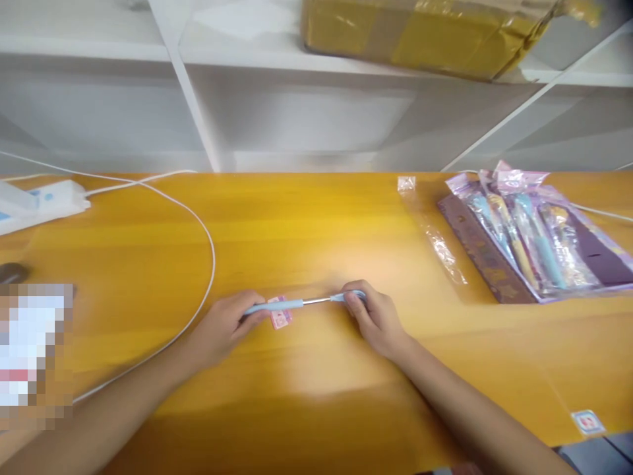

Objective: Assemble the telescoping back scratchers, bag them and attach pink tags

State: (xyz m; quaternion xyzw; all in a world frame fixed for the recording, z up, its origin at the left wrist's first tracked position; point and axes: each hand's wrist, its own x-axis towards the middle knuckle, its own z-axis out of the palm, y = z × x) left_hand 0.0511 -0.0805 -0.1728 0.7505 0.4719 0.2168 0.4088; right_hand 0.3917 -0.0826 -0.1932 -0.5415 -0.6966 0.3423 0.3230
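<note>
Light-blue stick gripped at both ends

White power strip far left, left hand pinching one end, pink tag right beside, right hand curled round the other, mid wooden desk, bagged sticks far right.

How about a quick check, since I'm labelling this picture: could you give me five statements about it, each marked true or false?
1. The left hand and right hand both hold the light-blue stick. True.
2. The pink card lies nearer the right hand. False: the pink card is nearer the left hand.
3. The wrapped items are at the picture's right. True.
4. The power strip is at the picture's right. False: the power strip is at the left.
5. The taped box stands on the shelf. True.
</note>
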